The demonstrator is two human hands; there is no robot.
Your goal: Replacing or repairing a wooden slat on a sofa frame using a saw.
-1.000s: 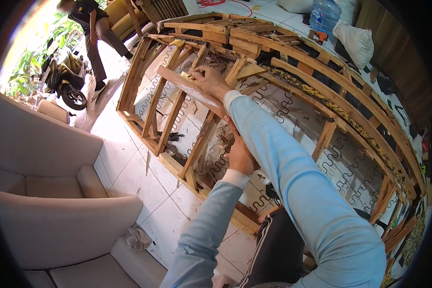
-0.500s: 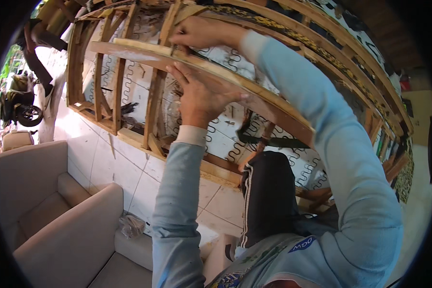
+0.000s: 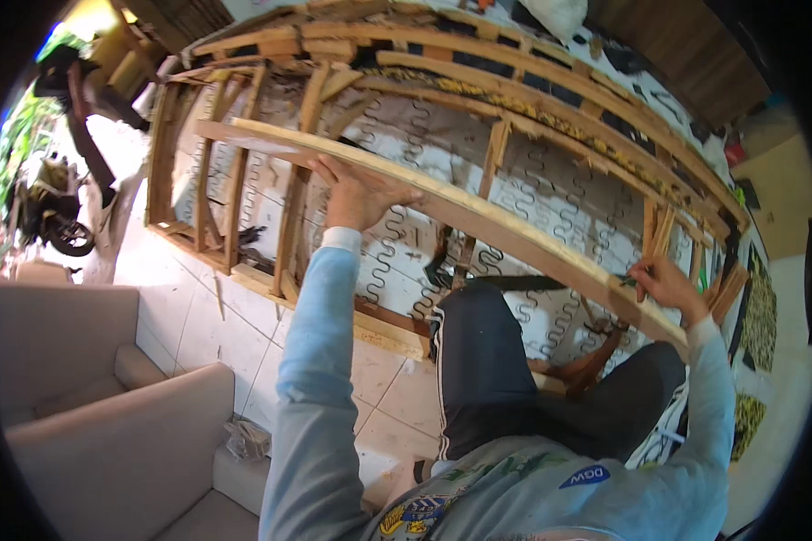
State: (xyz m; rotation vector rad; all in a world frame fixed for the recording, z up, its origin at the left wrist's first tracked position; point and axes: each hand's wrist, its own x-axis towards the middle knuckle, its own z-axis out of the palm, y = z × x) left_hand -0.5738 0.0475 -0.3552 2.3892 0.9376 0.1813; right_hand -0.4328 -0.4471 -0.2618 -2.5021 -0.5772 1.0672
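Observation:
A long wooden plank [image 3: 505,236] slants across the sofa frame, its pale upper edge and brown side both visible. My left hand [image 3: 359,194] supports it left of the middle, fingertips over the upper edge and thumb stretched along the side. Close to the plank's right end, my right hand [image 3: 672,287] has its fingers pinched together. A small dark tip shows at those fingers; what it belongs to is too small to make out. Beneath the plank lies the wooden sofa frame [image 3: 311,99] with its wavy metal springs [image 3: 415,126].
Grey upholstered seats [image 3: 108,433] stand at the lower left, with a crumpled plastic bag [image 3: 246,439] on one. White floor tiles [image 3: 235,316] show around the frame. A motorcycle [image 3: 59,212] is at the far left. Patterned cloth [image 3: 758,320] lies at the right.
My right hand has moved from the plank's left part to near its right end. My left hand stays on the plank. The head view has shifted, showing more of the plank's right end.

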